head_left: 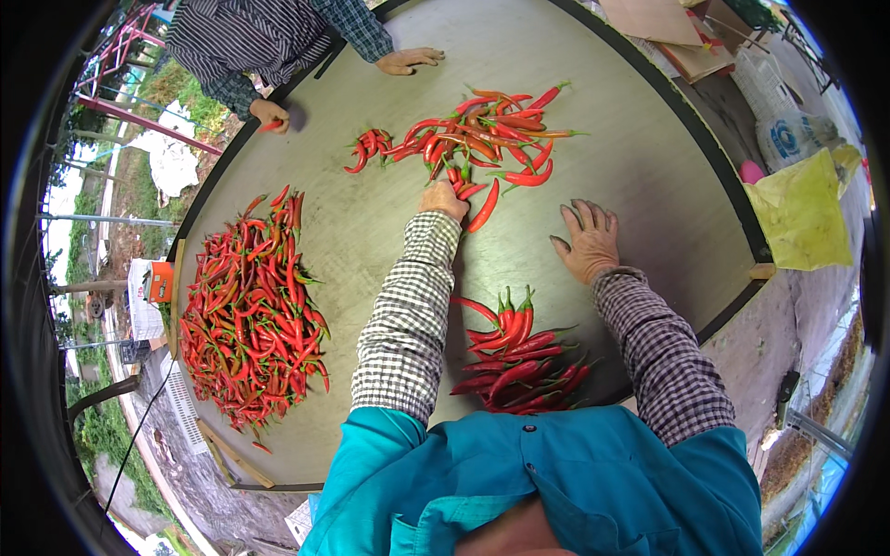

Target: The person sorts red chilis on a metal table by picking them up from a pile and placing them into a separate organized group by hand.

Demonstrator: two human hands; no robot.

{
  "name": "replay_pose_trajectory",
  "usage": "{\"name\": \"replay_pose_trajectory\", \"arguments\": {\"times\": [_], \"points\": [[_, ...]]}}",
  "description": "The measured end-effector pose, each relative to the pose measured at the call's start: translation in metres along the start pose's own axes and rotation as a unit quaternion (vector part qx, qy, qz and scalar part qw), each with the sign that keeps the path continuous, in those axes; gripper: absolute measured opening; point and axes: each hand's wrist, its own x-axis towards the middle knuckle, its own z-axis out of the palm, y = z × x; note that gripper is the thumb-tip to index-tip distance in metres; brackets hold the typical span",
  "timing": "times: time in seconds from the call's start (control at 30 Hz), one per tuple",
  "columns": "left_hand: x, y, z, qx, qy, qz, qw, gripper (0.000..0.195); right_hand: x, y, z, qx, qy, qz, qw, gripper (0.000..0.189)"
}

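Observation:
My left hand (pixel 443 201) is closed around one or more red chili peppers (pixel 464 187) at the near edge of a loose spread of red chilies (pixel 487 132). A single curved chili (pixel 484 207) lies just right of it on the grey tabletop (pixel 375 250). My right hand (pixel 588 240) rests palm down with fingers spread, holding nothing. Close to my body lies a stack of larger red chilies (pixel 521 368), most with stems pointing right; a few above it have stems pointing away from me.
A big heap of red chilies (pixel 257 313) covers the table's left side. Across the table a co-worker's hand (pixel 270 116) holds a chili, the other hand (pixel 410 60) lying flat. A dark raised rim (pixel 723 167) borders the table. A yellow bag (pixel 799 215) hangs at the right.

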Motion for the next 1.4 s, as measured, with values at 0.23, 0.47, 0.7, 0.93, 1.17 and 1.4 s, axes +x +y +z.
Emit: {"name": "replay_pose_trajectory", "arguments": {"times": [0.23,0.47,0.7,0.93,1.17,1.4], "points": [[-0.022,-0.013,-0.017,-0.134,0.021,0.046,0.990,0.045,0.001,-0.001,-0.003,-0.011,-0.024,0.005,1.000,0.057],[-0.041,0.020,0.011,-0.032,0.017,0.062,0.997,0.042,0.001,-0.001,-0.002,-0.018,-0.024,-0.001,1.000,0.058],[-0.036,0.012,0.010,-0.075,-0.008,0.081,0.994,0.044,0.001,-0.002,-0.004,-0.012,-0.031,0.000,0.999,0.058],[-0.053,0.011,-0.001,-0.215,0.070,0.117,0.967,0.046,0.000,-0.001,-0.003,-0.013,-0.032,0.006,0.999,0.058],[-0.035,0.060,0.013,-0.072,0.096,0.319,0.940,0.043,0.000,-0.001,0.000,-0.018,-0.001,-0.002,1.000,0.056],[-0.047,0.082,0.048,0.133,0.066,0.263,0.953,0.033,-0.001,0.001,0.000,-0.007,0.000,0.000,1.000,0.057]]}}
